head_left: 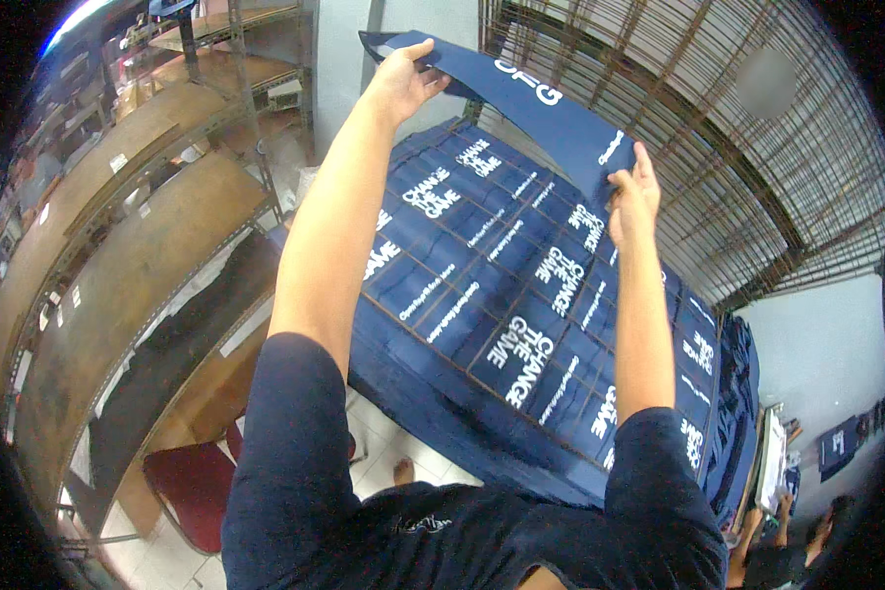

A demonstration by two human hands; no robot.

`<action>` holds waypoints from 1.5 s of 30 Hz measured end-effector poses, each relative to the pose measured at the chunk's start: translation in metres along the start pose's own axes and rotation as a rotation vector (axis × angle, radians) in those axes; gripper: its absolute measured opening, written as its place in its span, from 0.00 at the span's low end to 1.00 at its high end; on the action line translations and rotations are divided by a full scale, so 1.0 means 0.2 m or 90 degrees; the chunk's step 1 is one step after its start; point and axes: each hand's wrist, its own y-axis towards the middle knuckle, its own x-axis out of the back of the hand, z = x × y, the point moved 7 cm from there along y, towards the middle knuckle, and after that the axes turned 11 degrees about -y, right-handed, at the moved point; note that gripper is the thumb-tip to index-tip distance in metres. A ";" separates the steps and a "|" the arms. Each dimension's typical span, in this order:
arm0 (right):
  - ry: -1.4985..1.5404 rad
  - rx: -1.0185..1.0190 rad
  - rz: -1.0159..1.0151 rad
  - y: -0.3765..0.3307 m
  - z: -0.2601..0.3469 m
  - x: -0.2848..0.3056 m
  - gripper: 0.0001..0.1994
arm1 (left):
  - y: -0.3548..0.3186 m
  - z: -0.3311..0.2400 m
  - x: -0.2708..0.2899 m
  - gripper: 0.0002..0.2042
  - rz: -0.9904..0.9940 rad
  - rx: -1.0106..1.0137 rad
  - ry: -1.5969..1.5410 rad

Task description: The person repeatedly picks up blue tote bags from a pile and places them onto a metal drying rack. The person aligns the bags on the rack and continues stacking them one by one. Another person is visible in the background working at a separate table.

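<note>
A navy fabric panel [572,130] with white printing is held up in the air, stretched between my two hands. My left hand [403,87] pinches its far left end, thumb on top. At its right end my right hand [635,202] grips the edge, index finger extended. Below lies a wire drying rack [470,372] covered with rows of navy printed panels [442,258], laid side by side under the raised piece. Both my forearms reach over this layer. Part of the held panel's underside is hidden.
Raised wire rack tiers [678,108] lean up behind the panels. Shelves with brown boards [157,236] stand along the left. A dark red chair [189,492] is at the lower left. Other people [782,546] work at the lower right, near hanging dark garments [838,444].
</note>
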 end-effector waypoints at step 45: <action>-0.564 -0.137 -0.209 0.32 -1.07 -0.11 0.33 | -3.83 0.76 1.72 0.21 -0.626 0.627 0.642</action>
